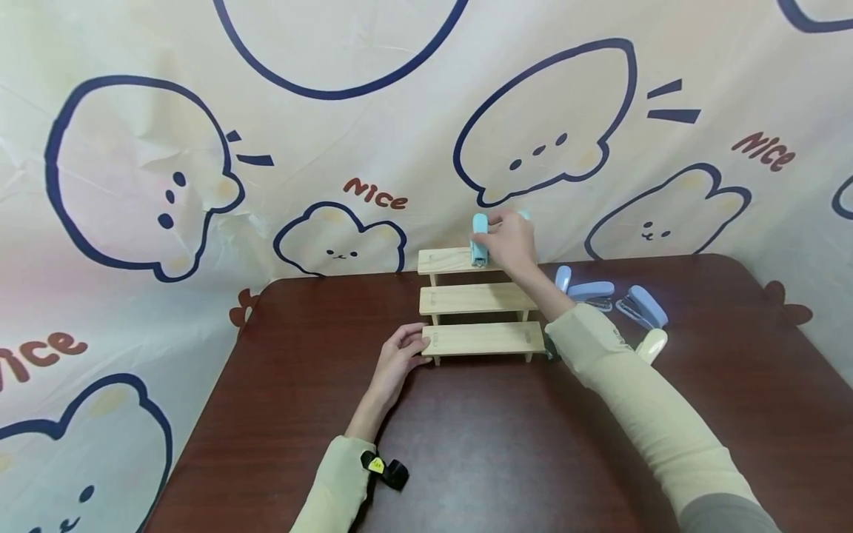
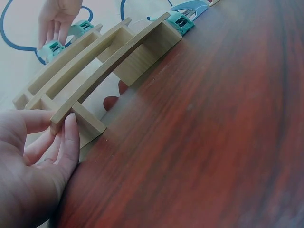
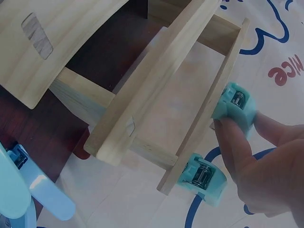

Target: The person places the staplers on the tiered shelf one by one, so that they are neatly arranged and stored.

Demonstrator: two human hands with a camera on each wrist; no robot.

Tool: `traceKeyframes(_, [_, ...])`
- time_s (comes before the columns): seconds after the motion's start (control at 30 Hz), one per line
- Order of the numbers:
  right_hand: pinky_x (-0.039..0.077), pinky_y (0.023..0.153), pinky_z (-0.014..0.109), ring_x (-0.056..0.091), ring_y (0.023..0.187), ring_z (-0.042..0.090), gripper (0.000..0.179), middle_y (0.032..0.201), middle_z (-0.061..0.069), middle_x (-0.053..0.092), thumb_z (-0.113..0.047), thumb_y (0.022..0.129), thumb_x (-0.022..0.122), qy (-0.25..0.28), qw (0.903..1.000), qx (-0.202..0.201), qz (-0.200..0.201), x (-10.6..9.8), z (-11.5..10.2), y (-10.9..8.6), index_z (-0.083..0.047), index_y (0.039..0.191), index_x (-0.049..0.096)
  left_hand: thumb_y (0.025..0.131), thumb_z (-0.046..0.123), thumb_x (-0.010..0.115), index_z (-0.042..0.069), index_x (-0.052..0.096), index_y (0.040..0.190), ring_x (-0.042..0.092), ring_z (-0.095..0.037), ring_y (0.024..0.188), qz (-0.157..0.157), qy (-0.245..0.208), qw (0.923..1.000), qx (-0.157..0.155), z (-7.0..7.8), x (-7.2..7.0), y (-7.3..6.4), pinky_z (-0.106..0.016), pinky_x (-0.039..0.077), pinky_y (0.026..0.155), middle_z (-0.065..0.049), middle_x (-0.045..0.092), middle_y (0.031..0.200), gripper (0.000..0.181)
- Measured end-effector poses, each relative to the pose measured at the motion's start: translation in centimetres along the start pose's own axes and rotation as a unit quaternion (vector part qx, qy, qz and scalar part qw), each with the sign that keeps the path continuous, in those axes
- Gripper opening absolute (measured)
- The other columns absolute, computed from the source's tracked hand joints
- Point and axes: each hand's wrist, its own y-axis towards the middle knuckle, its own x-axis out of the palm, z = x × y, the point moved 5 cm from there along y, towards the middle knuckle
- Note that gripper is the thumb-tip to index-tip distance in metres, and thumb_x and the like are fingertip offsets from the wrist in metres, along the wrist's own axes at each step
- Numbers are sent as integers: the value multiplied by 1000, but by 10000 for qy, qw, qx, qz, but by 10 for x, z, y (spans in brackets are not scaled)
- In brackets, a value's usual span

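Note:
A three-tier wooden step rack [image 1: 483,339] stands on the table. My left hand [image 1: 395,364] grips the left end of its lowest board, with fingers [image 2: 71,142] at the board's end in the left wrist view. Above the top board, my right hand [image 1: 512,240] pinches a teal stapler [image 1: 479,240], which stands toward the board's left side. The right wrist view shows that stapler [image 3: 240,107] against the top board's edge. A second teal stapler [image 3: 204,178] sits farther along the same board; in the head view the right hand mostly hides it.
Right of the rack lie several more staplers, among them a blue one [image 1: 590,290], another blue one [image 1: 645,306] and a pale one [image 1: 651,345] partly behind the right sleeve. A printed cloth [image 1: 426,148] hangs behind the dark wooden table [image 1: 320,318].

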Motion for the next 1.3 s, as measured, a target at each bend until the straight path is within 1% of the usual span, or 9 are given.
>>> traceKeyframes(0.17, [60, 84, 38, 73, 102, 33, 33, 113, 22, 73, -14, 91, 81, 10, 9998, -189, -19, 2, -2, -1, 7, 115, 72, 99, 2, 64, -7, 57, 136, 66, -15, 88, 32, -30, 10000, -2, 1, 1, 0, -26, 58, 74, -9, 65, 106, 39])
traceKeyframes(0.57, [59, 87, 41, 72, 101, 35, 28, 109, 23, 74, -11, 92, 80, -7, 9996, -265, 73, 6, -4, 1, 8, 112, 74, 100, 2, 63, -8, 55, 136, 66, -14, 89, 54, -18, 10000, 13, 1, -2, -1, -26, 58, 74, -9, 65, 105, 39])
traceKeyframes(0.8, [59, 89, 42, 72, 103, 35, 29, 110, 23, 74, -13, 93, 80, -46, 9996, -266, 128, 6, -4, -2, 7, 113, 74, 99, 3, 64, -7, 56, 136, 65, -15, 88, 29, 34, 10000, -25, 1, 0, -1, -27, 58, 75, -9, 64, 106, 39])
traceKeyframes(0.9, [59, 88, 42, 72, 102, 35, 30, 110, 24, 74, -12, 93, 79, -8, 9995, -310, 38, 8, -4, -1, 8, 114, 74, 99, 2, 64, -7, 57, 135, 65, -14, 87, 81, 20, 10000, 0, 0, -1, -2, -26, 58, 75, -9, 65, 106, 38])
traceKeyframes(1.03, [58, 91, 43, 70, 105, 35, 31, 114, 24, 73, -9, 94, 76, 19, 9991, -408, -74, 5, -1, -4, 9, 119, 71, 99, 2, 64, -8, 57, 135, 65, -14, 87, 112, 2, 9999, -40, -3, -2, -3, -26, 58, 74, -8, 65, 105, 38])
traceKeyframes(1.13, [58, 90, 41, 70, 103, 36, 31, 114, 24, 72, -9, 97, 71, 289, 9983, -513, -4, -6, 1, -14, 9, 123, 69, 100, 3, 64, -8, 55, 136, 65, -14, 88, 12, 24, 10000, -94, -5, 0, -3, -26, 58, 75, -8, 65, 107, 39])
traceKeyframes(1.2, [60, 87, 39, 71, 100, 35, 30, 112, 23, 71, -11, 100, 67, 670, 9959, -602, 51, -17, -1, -24, 9, 123, 68, 100, 4, 64, -8, 55, 137, 65, -14, 89, -26, 27, 9999, -98, -4, 1, -2, -27, 58, 76, -9, 64, 107, 40])
traceKeyframes(1.3, [62, 80, 31, 72, 93, 30, 29, 107, 23, 71, -14, 104, 63, 1304, 9887, -725, 110, -34, -1, -38, 8, 122, 69, 99, 4, 64, -8, 55, 137, 65, -14, 88, 7, 48, 10000, -28, -1, 0, -1, -27, 58, 76, -9, 64, 107, 40])
